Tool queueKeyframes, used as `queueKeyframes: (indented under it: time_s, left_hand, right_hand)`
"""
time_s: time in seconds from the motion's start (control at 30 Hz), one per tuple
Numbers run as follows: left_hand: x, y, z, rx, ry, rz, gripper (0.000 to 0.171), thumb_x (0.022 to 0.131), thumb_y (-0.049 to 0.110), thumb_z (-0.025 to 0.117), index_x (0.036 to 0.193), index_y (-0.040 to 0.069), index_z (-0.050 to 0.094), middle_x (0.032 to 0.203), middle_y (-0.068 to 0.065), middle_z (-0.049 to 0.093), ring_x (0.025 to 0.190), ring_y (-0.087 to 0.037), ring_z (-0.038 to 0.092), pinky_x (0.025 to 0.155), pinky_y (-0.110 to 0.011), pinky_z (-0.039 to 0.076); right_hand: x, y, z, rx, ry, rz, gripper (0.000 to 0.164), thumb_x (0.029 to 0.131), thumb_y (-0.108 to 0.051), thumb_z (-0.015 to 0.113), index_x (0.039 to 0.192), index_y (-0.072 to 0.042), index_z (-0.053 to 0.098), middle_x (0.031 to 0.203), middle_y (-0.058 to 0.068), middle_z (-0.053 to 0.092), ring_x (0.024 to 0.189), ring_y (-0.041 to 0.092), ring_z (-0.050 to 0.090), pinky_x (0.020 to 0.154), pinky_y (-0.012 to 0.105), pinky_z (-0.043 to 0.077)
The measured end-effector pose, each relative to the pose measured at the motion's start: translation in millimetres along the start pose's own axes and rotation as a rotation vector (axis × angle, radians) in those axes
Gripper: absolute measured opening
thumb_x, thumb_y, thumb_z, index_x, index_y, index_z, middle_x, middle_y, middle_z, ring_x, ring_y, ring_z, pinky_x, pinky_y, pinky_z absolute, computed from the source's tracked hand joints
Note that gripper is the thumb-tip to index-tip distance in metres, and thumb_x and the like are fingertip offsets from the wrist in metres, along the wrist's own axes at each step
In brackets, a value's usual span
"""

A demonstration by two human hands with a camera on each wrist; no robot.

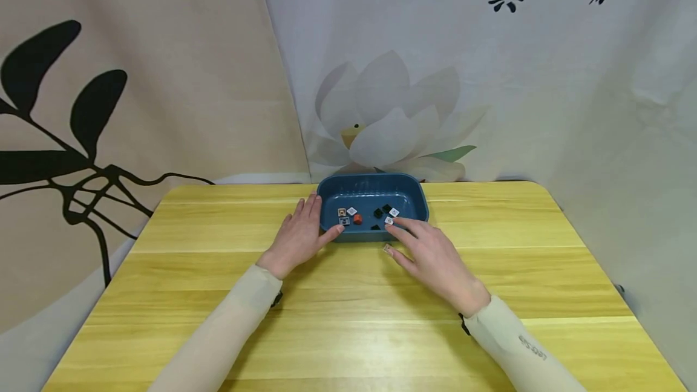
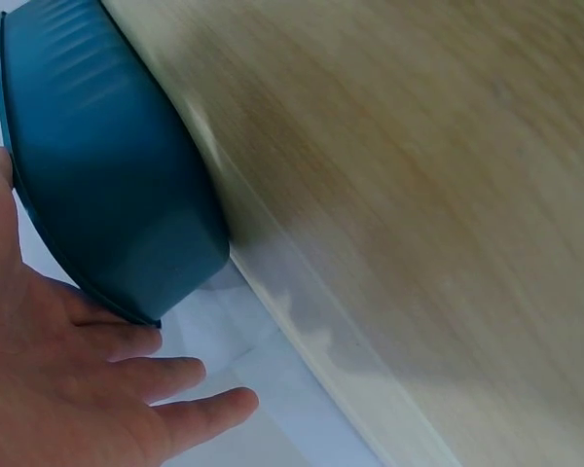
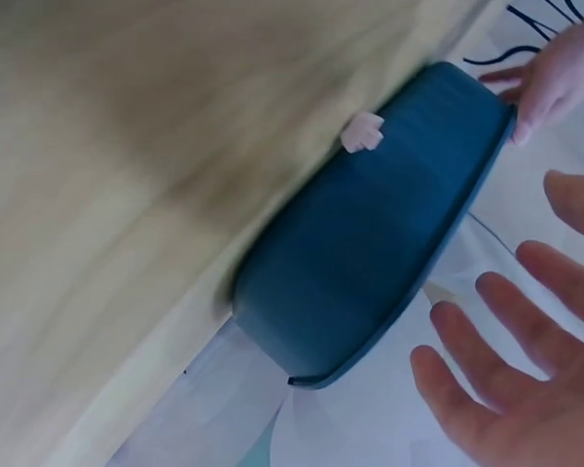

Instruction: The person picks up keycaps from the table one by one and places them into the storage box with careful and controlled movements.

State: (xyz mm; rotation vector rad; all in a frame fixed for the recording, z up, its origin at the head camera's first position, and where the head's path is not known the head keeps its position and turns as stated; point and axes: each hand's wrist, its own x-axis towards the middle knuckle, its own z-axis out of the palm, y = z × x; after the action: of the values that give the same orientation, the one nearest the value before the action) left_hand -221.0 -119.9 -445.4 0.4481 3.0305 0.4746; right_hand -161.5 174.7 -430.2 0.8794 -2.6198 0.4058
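A blue tray [image 1: 373, 236] stands at the far edge of the table with several small blocks inside. On its left side lie a red block [image 1: 357, 219], a white one [image 1: 352, 211] and an orange-faced one [image 1: 342, 212]; black and white blocks [image 1: 394, 213] lie on the right. My left hand [image 1: 296, 236] rests against the tray's left front corner, fingers straight, thumb at the rim. My right hand [image 1: 435, 254] is at the right front, fingers spread and holding nothing. A small pale block [image 3: 362, 132] is just outside the tray's front wall, apart from the fingers; whether it touches the table I cannot tell.
The wooden table [image 1: 348, 331] stretches from the tray towards me. Behind it hangs a pale cloth backdrop [image 1: 218, 77] with a printed flower, dark leaves and characters.
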Motion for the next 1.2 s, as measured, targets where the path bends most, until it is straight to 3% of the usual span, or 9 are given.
queueKeyframes:
  time_s: [0.2, 0.47, 0.8, 1.2]
  left_hand:
    - [0.1, -1.1, -0.7, 0.017, -0.005, 0.000, 0.100, 0.100, 0.071, 0.045, 0.162, -0.005, 0.022, 0.170, -0.022, 0.017, 0.154, -0.046, 0.022, 0.115, -0.067, 0.031]
    - [1.2, -1.2, -0.8, 0.020, -0.010, -0.009, 0.100, 0.100, 0.071, 0.045, 0.162, -0.004, 0.021, 0.170, -0.021, 0.016, 0.154, -0.045, 0.021, 0.115, -0.066, 0.031]
    - [2.6, -1.5, -1.3, 0.011, -0.002, -0.009, 0.099, 0.101, 0.069, 0.047, 0.162, -0.004, 0.022, 0.170, -0.021, 0.017, 0.154, -0.045, 0.021, 0.115, -0.067, 0.031]
    - [3.8, 0.2, -1.9, 0.016, 0.000, -0.002, 0.100, 0.101, 0.070, 0.045, 0.162, -0.006, 0.023, 0.170, -0.022, 0.017, 0.153, -0.046, 0.022, 0.115, -0.066, 0.031]
  right_hand:
    - [-5, -1, 4, -0.035, -0.011, -0.065, 0.042, 0.094, -0.029, 0.079, 0.132, -0.012, 0.071, 0.131, 0.010, 0.068, 0.113, 0.029, 0.068, 0.090, 0.048, 0.058]
    - [-8, 0, 6, -0.004, -0.167, -0.114, 0.040, 0.097, -0.030, 0.076, 0.132, -0.012, 0.070, 0.139, 0.009, 0.064, 0.122, 0.028, 0.064, 0.095, 0.048, 0.055]
    - [-3, 4, 11, 0.009, -0.295, -0.151, 0.041, 0.101, -0.034, 0.070, 0.136, -0.013, 0.068, 0.144, 0.009, 0.061, 0.129, 0.030, 0.060, 0.102, 0.051, 0.051]
    - [8, 6, 19, 0.016, -0.411, -0.107, 0.036, 0.099, -0.030, 0.072, 0.130, -0.011, 0.071, 0.142, 0.010, 0.062, 0.124, 0.033, 0.062, 0.098, 0.054, 0.052]
